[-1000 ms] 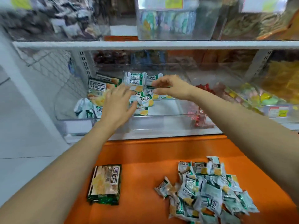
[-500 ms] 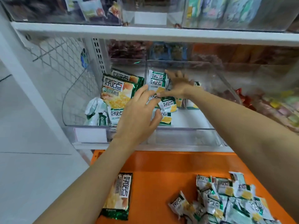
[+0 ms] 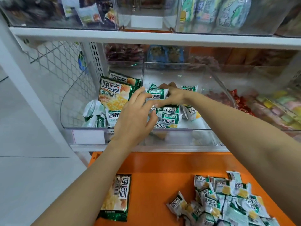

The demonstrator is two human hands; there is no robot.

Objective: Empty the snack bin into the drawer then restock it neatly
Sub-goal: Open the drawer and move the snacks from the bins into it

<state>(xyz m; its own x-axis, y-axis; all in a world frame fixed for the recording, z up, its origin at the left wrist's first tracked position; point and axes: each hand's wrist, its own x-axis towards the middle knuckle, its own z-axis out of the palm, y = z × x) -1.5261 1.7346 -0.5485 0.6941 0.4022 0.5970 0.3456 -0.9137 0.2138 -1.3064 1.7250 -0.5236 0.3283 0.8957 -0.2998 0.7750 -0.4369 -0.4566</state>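
Both forearms stretched fwd, converging. L hand palm down, fingers spread, tips pinching. R hand curled, fingers closed, touching L fingertips.

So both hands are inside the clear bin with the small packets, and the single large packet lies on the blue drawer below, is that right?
Not quite: the drawer is orange, not blue, as the head view shows. Both the left hand and right hand are in the clear bin, and the large packet lies below.

— What stood on the upper shelf?
— Clear bins with colourful packets.
— And at right of frame?
— Red-wrapped candies; pastel sweets beside. A wire mesh panel was at left.
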